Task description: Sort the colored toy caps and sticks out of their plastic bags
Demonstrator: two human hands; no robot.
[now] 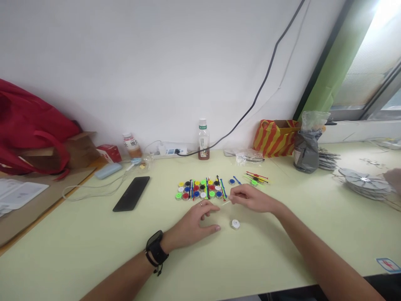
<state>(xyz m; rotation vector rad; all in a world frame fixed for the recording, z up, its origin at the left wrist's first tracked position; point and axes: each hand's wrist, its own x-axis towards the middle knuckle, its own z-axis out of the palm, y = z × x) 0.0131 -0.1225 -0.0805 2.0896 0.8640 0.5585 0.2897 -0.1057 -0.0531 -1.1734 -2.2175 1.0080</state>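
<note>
My right hand [250, 198] is closed in a pinch on a thin white stick [226, 202], which points toward my left fingertips. Open, with thumb and fingers apart, my left hand [197, 222] hovers low over the table; whether it touches the stick's end I cannot tell. A small round white disc [235, 224] lies on the table between and below the hands. Just beyond them sit rows of small coloured discs [196, 194], with thin coloured sticks [222, 189] laid between the groups. A blue disc [232, 181] and more loose sticks [258, 177] lie farther right.
A black phone [131, 194] lies to the left. Along the wall stand a bottle [203, 142], a power strip [171, 149] with a hanging black cable, and a striped bag [275, 139]. Stacked grey discs [365, 184] are at right, near another person's hand [394, 180].
</note>
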